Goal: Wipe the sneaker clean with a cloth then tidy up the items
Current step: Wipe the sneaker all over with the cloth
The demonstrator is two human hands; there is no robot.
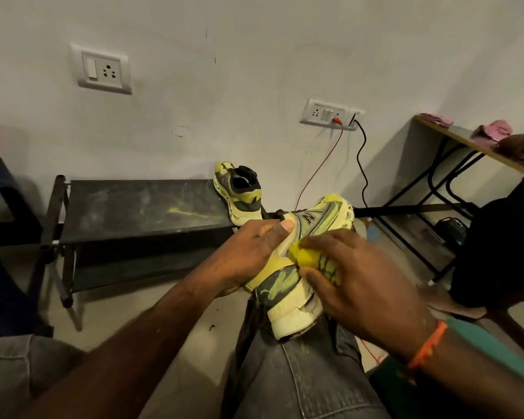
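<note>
Sneaker, yellow-and-grey mesh trainer (297,267), rests heel-down on knee at 5 o'clock, evidently for support. Left hand (248,255) curls round upper, steadying. Right hand (357,282) pinches bunched yellow cloth (300,255) against side panel. Matching trainer (239,192) on black rack (133,207), 12 o'clock.

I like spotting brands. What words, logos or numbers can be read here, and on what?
"N": a single large letter on the side of the sneaker held by the left hand and right hand with the yellow cloth.
The second sneaker on the black rack: no readable text.
Wall sockets: no readable markings.
</note>
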